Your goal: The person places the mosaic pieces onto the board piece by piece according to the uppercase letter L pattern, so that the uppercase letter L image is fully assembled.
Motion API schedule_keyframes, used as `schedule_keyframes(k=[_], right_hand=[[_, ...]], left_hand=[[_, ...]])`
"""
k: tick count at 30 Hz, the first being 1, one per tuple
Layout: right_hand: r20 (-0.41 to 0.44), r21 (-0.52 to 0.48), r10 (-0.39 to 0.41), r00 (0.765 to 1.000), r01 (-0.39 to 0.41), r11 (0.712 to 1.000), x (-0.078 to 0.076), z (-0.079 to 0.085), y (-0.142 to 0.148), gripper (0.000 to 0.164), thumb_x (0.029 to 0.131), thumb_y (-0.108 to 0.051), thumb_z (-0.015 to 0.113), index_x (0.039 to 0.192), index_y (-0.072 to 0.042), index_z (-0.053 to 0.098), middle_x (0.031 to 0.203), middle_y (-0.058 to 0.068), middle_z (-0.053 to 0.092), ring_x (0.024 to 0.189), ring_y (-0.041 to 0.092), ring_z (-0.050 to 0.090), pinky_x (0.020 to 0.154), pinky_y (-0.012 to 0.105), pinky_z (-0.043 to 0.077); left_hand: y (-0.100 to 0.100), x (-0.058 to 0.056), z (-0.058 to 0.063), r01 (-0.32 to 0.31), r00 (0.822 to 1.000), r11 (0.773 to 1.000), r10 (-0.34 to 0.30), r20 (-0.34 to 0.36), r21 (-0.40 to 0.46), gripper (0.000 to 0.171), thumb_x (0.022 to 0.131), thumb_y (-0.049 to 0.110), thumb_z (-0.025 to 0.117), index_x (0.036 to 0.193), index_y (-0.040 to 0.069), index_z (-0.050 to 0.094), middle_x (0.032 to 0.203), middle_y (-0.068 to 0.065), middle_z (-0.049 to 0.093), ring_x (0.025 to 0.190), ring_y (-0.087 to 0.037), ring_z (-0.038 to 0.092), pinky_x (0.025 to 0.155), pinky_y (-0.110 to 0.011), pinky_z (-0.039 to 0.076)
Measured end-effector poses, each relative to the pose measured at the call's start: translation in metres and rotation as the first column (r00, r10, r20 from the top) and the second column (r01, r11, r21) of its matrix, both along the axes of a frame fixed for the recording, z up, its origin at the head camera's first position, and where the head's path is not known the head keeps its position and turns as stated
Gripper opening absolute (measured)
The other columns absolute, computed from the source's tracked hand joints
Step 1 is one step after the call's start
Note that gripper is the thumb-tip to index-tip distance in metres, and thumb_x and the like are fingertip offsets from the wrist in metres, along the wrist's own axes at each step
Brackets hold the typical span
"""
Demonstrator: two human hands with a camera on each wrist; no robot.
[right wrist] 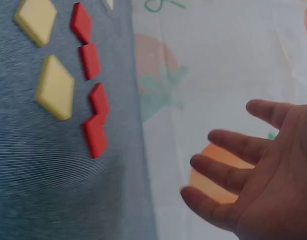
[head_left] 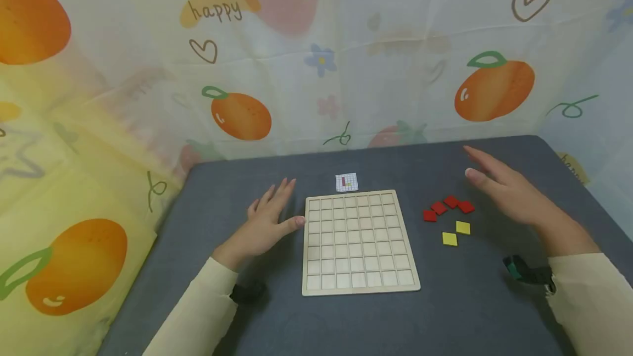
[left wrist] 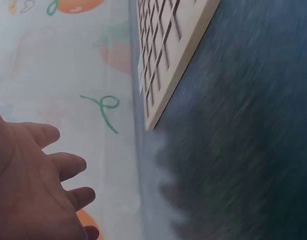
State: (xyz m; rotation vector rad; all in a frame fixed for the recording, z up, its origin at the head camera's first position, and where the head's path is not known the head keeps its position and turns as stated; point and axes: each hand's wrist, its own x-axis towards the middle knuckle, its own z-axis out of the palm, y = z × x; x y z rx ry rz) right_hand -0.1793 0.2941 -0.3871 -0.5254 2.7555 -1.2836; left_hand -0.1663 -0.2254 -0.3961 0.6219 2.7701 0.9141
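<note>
A pale wooden grid board point(head_left: 361, 240) lies on the dark table, its square cells bare. Just left of the board, my left hand point(head_left: 269, 221) hovers with fingers spread, the thumb tip close by the board's edge. On the other side, my right hand point(head_left: 514, 191) is held above the table with straight fingers and nothing in it. Between the board and that hand lie several red square tiles point(head_left: 439, 208) and two yellow square tiles point(head_left: 462, 228). In the right wrist view the yellow tiles point(right wrist: 55, 89) sit beside the row of red tiles point(right wrist: 90, 61).
A small printed pattern card point(head_left: 346, 182) lies behind the board, showing a grid with coloured marks. The dark grey table point(head_left: 346, 323) ends at a patterned cloth backdrop point(head_left: 287, 70) with oranges. A dark strap point(head_left: 529, 272) sits at the right wrist.
</note>
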Motion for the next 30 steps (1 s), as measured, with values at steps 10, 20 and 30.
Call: schedule_keyframes(k=[10, 20, 30], right_hand=[[-0.055, -0.213, -0.032, 0.998, 0.020, 0.977, 0.010, -0.050, 0.016, 0.054, 0.121, -0.020, 0.035, 0.172, -0.006, 0.029, 0.158, 0.011, 0.050, 0.129, 0.017, 0.056, 0.094, 0.017, 0.045], [0.022, -0.196, -0.153, 0.988, 0.154, 0.968, 0.011, -0.079, 0.019, 0.052, 0.117, -0.024, 0.051, 0.162, 0.001, 0.045, 0.133, -0.010, 0.065, 0.111, 0.003, 0.057, 0.087, 0.013, 0.044], [0.007, -0.044, -0.145, 0.989, 0.145, 0.988, 0.012, -0.085, 0.011, 0.046, 0.106, -0.004, 0.069, 0.151, -0.001, 0.062, 0.140, 0.022, 0.063, 0.107, 0.012, 0.054, 0.080, 0.018, 0.045]], left_hand=[[0.010, 0.011, -0.048, 0.071, 0.997, 0.972, -0.079, 0.025, 0.223, 0.085, 0.110, 0.053, 0.062, 0.177, 0.019, 0.022, 0.181, -0.008, 0.017, 0.163, -0.047, 0.009, 0.115, -0.083, 0.000], [0.010, 0.011, -0.074, 0.084, 0.996, 0.994, -0.083, -0.026, 0.070, 0.092, 0.099, 0.060, 0.076, 0.172, 0.019, 0.038, 0.180, 0.000, 0.020, 0.166, -0.030, 0.010, 0.123, -0.069, 0.007], [0.007, 0.009, -0.076, 0.097, 0.995, 0.995, -0.097, -0.023, -0.024, 0.098, 0.095, 0.068, 0.076, 0.172, 0.020, 0.038, 0.180, 0.006, 0.015, 0.166, -0.022, 0.007, 0.126, -0.063, 0.009]])
